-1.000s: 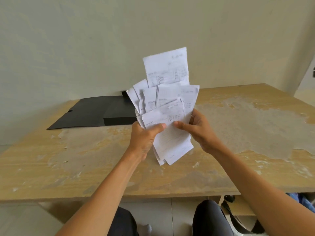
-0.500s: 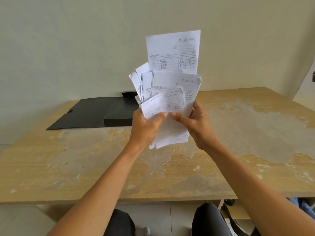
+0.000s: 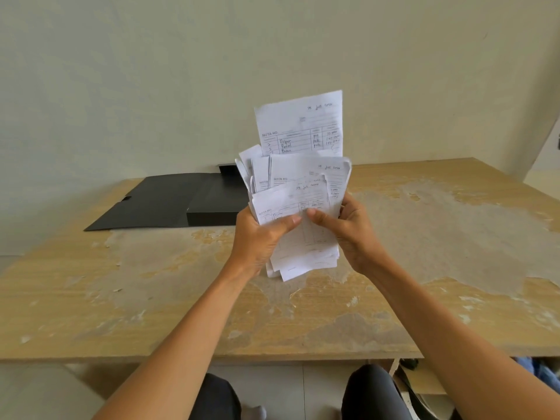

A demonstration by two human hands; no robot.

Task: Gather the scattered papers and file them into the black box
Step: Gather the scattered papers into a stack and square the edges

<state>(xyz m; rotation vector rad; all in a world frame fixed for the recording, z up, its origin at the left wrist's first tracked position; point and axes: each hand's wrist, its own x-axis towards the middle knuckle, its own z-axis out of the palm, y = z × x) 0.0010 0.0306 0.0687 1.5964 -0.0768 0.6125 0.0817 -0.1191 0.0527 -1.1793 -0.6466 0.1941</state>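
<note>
- Left hand point(image 3: 260, 237) is closed around the left edge of the papers point(image 3: 303, 183), its thumb pressed across the front sheet; the bundle is held upright above the surface point(image 3: 151, 298), well in front of the black box point(image 3: 169, 201).
- Black box, lying open and flat to the left of and behind the papers, is seen with its lid flap spread out leftward and its shallow tray partly hidden behind the bundle.
- Papers are judged light, thin and floppy: loose slips of uneven size, fanned and misaligned, likely to slide against one another. A pinch low on both side edges, as now, is judged the best hold, with the bottom edges tapped on the surface to square them.
- Long axis of the bundle runs nearly vertical, printed faces turned toward the camera, the tallest slip sticking up well above the rest.
- Right hand point(image 3: 348, 234) is closed on the right edge of the papers, thumb on the front, close beside the left thumb.
</note>
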